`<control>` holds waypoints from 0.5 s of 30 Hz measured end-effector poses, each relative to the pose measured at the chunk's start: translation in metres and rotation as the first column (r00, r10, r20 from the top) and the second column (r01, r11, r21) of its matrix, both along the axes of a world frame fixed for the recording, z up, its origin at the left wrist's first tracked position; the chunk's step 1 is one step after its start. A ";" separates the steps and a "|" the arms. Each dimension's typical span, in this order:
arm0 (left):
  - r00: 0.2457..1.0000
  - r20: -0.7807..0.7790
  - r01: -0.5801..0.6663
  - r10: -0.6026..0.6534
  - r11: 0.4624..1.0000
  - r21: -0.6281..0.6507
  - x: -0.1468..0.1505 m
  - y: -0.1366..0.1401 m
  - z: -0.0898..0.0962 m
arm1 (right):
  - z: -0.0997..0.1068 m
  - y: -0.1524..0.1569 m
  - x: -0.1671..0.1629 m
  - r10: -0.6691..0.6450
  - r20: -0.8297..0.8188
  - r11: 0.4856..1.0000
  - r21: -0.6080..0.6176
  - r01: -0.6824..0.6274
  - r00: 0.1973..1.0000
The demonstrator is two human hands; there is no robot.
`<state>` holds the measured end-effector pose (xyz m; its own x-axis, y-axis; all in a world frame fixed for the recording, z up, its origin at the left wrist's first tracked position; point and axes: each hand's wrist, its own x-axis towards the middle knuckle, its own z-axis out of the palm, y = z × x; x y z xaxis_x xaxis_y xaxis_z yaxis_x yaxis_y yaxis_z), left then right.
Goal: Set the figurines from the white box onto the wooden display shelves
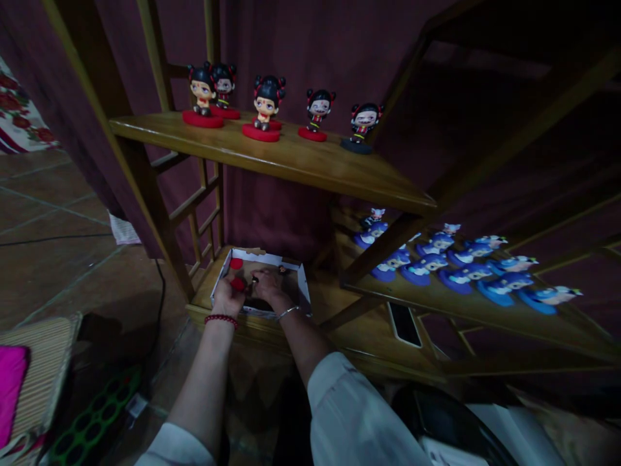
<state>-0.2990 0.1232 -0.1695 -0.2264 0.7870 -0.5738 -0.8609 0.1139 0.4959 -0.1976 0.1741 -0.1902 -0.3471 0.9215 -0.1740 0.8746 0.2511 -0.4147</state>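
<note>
Both my hands are over a shallow white cardboard box (pixel 303 291) on the lower shelf. My left hand (pixel 227 299), with a red bead bracelet at the wrist, is closed on a red disc-shaped base (pixel 237 284). Right beside it, my right hand (pixel 268 286) has its fingers pinched around a small dark piece (pixel 255 279), too small to name. Whether that piece touches the red base, I cannot tell. Inside the box, another red disc (pixel 236 263) lies near the far left corner. A small dark figurine part (pixel 283 269) is near the far right.
Several black-haired figurines (pixel 266 107) on round bases stand on the wooden upper shelf (pixel 310 158). To the right, several blue figurines (pixel 427 264) fill a slanting shelf. A phone (pixel 404 324) lies below them. A wooden post (pixel 140 188) rises at the left.
</note>
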 end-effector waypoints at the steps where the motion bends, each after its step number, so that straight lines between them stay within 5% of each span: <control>1: 1.000 0.021 0.014 -0.013 1.000 -0.015 0.000 0.000 0.001 | -0.001 0.001 -0.001 0.001 0.007 1.000 -0.003 -0.001 1.000; 15: 0.999 0.048 0.003 0.001 0.996 -0.086 0.006 0.001 0.007 | 0.002 -0.002 0.004 -0.043 0.019 0.999 0.013 0.043 0.999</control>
